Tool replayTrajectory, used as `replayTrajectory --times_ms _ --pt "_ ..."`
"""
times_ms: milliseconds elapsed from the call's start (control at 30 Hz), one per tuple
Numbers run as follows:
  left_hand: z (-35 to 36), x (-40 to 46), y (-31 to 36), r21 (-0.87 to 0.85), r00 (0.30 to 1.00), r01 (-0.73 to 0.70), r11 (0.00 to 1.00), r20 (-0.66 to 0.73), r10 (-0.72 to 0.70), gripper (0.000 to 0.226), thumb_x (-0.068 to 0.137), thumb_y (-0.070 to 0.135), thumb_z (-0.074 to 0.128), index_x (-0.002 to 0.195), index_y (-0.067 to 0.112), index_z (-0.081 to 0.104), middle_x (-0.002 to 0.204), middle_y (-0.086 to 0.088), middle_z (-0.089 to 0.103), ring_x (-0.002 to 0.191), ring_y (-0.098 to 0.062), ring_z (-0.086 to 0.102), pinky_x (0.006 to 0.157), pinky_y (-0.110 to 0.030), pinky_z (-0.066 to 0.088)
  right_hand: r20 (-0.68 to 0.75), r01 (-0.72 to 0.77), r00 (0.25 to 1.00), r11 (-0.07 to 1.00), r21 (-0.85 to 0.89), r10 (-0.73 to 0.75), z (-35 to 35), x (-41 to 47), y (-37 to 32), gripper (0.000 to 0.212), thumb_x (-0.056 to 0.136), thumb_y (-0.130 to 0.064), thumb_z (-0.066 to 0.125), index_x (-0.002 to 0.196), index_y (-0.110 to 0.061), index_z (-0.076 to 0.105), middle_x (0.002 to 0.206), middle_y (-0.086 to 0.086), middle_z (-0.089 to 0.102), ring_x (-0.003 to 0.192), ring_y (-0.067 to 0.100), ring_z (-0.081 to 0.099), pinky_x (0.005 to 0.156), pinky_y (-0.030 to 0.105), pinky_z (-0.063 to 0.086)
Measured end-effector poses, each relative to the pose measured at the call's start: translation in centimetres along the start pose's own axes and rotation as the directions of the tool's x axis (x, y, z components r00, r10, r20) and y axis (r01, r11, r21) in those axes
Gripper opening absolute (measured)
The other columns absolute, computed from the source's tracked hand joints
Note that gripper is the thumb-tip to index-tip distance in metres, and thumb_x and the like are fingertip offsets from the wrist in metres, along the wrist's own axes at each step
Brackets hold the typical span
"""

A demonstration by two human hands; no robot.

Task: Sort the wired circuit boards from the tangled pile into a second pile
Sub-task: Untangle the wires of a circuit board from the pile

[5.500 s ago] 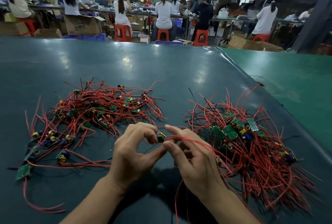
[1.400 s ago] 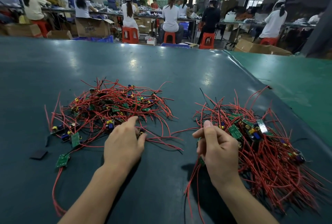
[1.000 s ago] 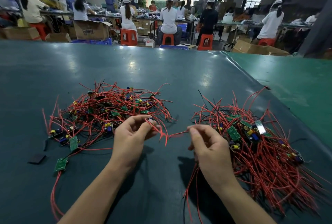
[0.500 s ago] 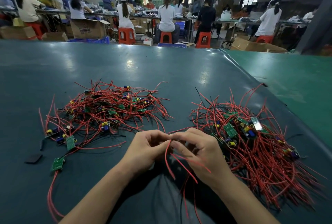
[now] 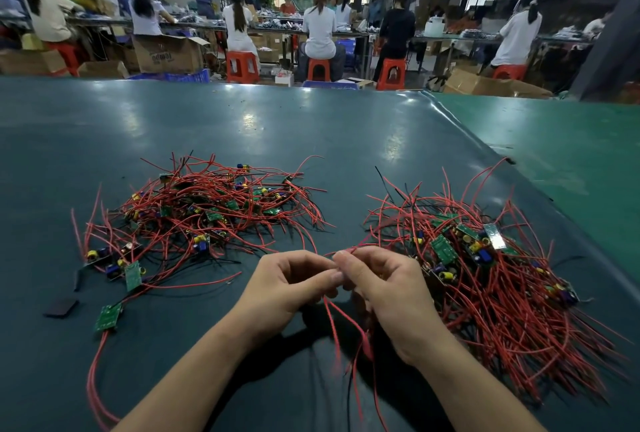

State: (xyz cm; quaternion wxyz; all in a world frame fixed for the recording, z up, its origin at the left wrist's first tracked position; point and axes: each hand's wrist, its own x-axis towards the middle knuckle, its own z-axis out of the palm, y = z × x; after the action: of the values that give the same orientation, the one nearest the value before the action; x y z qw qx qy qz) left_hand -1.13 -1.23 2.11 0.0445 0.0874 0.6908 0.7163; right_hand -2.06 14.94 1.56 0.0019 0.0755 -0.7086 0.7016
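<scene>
Two heaps of small green circuit boards with red wires lie on the dark green table. The left pile is flatter and spread out; the right pile is denser. Between them, near the front, my left hand and my right hand meet fingertip to fingertip. Both pinch the red wires of one piece, which hang down below the hands. Its board is hidden behind my fingers.
A loose green board with a long red wire and a small black pad lie at the front left. A lighter green table adjoins on the right. Seated people work at benches far behind.
My left hand left the left pile and came to the middle. Both hands drew together over the red wires and now hold them slightly lower and nearer to me.
</scene>
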Motion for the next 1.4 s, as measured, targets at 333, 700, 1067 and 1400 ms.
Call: replayTrajectory --times_ms 333,700,1067,1400 --pt "-0.8 0.1 -0.4 -0.079 0.996 0.021 0.997 0.084 -0.015 0.021 0.063 0.035 0.081 0.074 0.018 0.076 0.065 0.000 0.065 0.059 -0.008 0.058 0.059 -0.016 0.044 -0.154 0.162 0.975 0.987 0.016 -0.158 -1.3 0.4 -0.8 0.027 0.086 -0.040 0.065 0.075 -0.017 0.075 0.053 -0.003 0.054 0.039 0.009 0.039 0.039 0.018 0.029" --pt "-1.3 0.0 -0.6 -0.086 0.989 0.047 0.995 0.141 -0.034 0.019 0.061 0.032 0.081 0.069 0.016 0.075 0.066 -0.004 0.064 0.057 -0.009 0.057 0.058 -0.017 0.045 -0.356 0.173 0.914 0.980 -0.097 -0.196 -1.4 0.7 -0.6 0.037 0.098 -0.025 0.058 0.064 -0.017 0.066 0.045 -0.006 0.041 0.040 0.009 0.031 0.039 0.021 0.025" --pt "-1.5 0.1 -0.5 -0.093 0.982 0.087 0.992 0.175 -0.070 0.030 0.054 0.038 0.089 0.066 0.016 0.073 0.067 -0.005 0.062 0.055 -0.009 0.055 0.057 -0.018 0.043 -0.357 0.242 0.906 0.970 -0.005 -0.227 -1.3 0.9 -0.7 0.020 0.098 -0.007 0.056 0.105 -0.019 0.070 0.077 -0.001 0.068 0.048 0.011 0.050 0.043 0.021 0.042" --pt "-1.6 0.2 -0.5 -0.152 0.976 0.091 0.984 0.209 -0.058 0.044 0.048 0.047 0.094 0.064 0.012 0.071 0.063 -0.002 0.062 0.053 -0.009 0.052 0.056 -0.018 0.046 -0.319 0.165 0.944 0.954 0.250 -0.080 -2.5 1.4 -0.8 0.014 0.096 -0.010 0.059 0.094 -0.011 0.072 0.060 0.006 0.063 0.029 0.009 0.030 0.034 0.016 0.023"
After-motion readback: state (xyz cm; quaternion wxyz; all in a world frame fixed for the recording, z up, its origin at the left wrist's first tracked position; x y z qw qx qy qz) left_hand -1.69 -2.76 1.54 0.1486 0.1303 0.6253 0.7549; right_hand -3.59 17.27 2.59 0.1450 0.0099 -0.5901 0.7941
